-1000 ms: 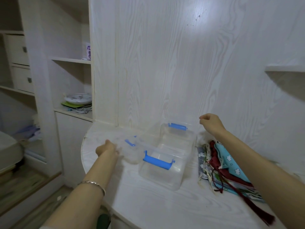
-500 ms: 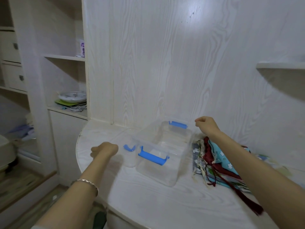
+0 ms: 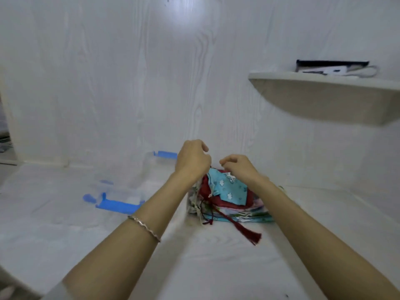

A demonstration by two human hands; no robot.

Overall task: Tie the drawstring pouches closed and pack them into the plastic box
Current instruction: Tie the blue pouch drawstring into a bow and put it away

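Plastic box (image 3: 142, 174) is sitting open on the white table (image 3: 216, 267), clear walls and blurred, with one blue handle (image 3: 120, 206) on its near end and another (image 3: 165, 154) on its far end. A small blue clip (image 3: 88, 198) is showing just left of the box; I cannot tell what it belongs to.

Pile of drawstring pouches (image 3: 238, 210) is lying flat just right of the box, outside it, with none packed in the box. A light blue pouch (image 3: 228, 188) with white clouds is lying on top of the pile and a dark red pouch (image 3: 218, 200) is sitting under it. Cords are hanging off the pile's side toward the box, and a red tassel (image 3: 254, 237) is trailing onto the table, right of the box and nearer the camera.

Left hand (image 3: 192, 161) is hovering just right of the box's far end, fingers curled over the pile edge. Right hand (image 3: 238, 167) is farther right of the box, also curled above the top pouch. The hands are close together but not touching. Whether either one is pinching a cord I cannot tell because of the blur. A bracelet (image 3: 144, 227) is sitting on the left wrist.

A wall shelf (image 3: 324, 98) is sticking out well right of the box and higher up, with a dark flat item (image 3: 331, 66) lying on it.
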